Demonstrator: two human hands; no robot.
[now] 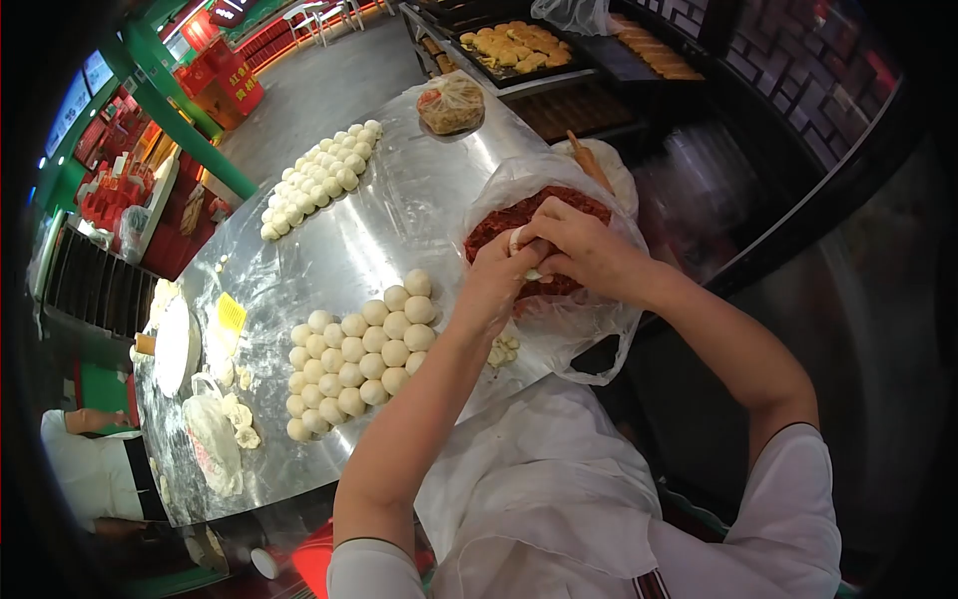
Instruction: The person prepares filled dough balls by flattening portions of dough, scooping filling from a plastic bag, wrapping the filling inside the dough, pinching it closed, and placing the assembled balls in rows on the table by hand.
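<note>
Both hands meet over a plastic-lined container of dark red filling (569,197). My left hand (499,275) has its fingers closed around a small piece of pale dough (534,274), mostly hidden between the hands. My right hand (579,240) pinches at the same dough from the other side, fingers bent and pressed together. Left of my left forearm, rows of round dough balls (372,339) lie on the metal table (269,299). Small dough pieces (504,349) sit just below the container, beside my left wrist.
Smaller white dough balls (321,178) stand farther back, near a bagged brown mass (451,106). A yellow scraper (232,313), plastic bag (213,439) and dough scraps (241,419) lie left. Baked goods trays (516,47) are behind; another person (95,464) stands far left.
</note>
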